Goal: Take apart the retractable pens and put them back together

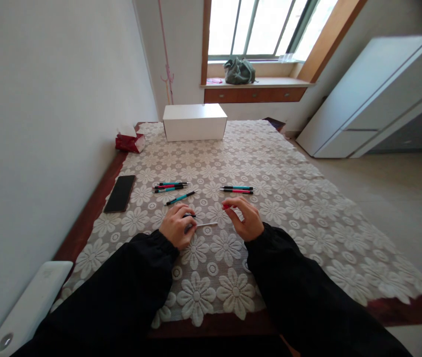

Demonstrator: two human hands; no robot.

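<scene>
Left hand (176, 225) is gripping a white pen refill (206, 225) lying near-centre on the lace tablecloth (289, 198), tip pointing right. Right hand (244, 218) is pinching a small red pen part (226, 206), just right. Pens: loose teal pen (180, 198), cluster (170, 186) far-left, pair (237, 189) far-right. Phone (120, 193) sitting left.

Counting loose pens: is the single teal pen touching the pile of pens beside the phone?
Apart. The head view shows lace tablecloth between the single teal pen and the pile of pens.
</scene>
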